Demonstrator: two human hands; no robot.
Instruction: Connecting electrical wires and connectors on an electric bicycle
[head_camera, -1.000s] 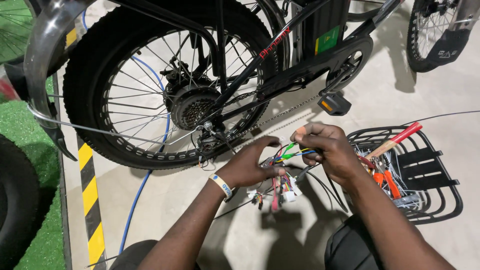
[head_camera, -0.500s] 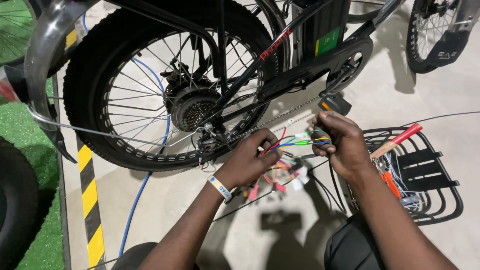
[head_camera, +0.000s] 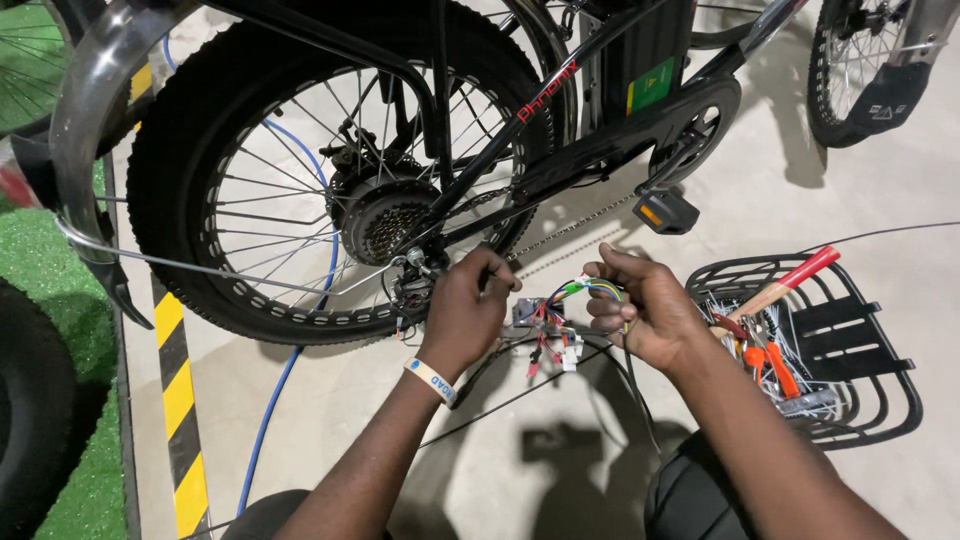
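On a concrete floor (head_camera: 820, 200) beside the bicycle wheel (head_camera: 330, 190), our left hand (head_camera: 465, 310) and right hand (head_camera: 640, 310) pinch the wire bundle (head_camera: 560, 310) between them; it looks light, limp and fragile, best held near its connectors.

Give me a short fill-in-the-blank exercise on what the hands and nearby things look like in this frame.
1. Both hands hold a bundle of coloured ____ beside the rear wheel.
2. The left hand wears a ____ on its wrist.
3. The wire basket of tools sits to the ____ of the right hand.
4. The floor stripe is yellow and ____.

Missing words: wires; wristband; right; black
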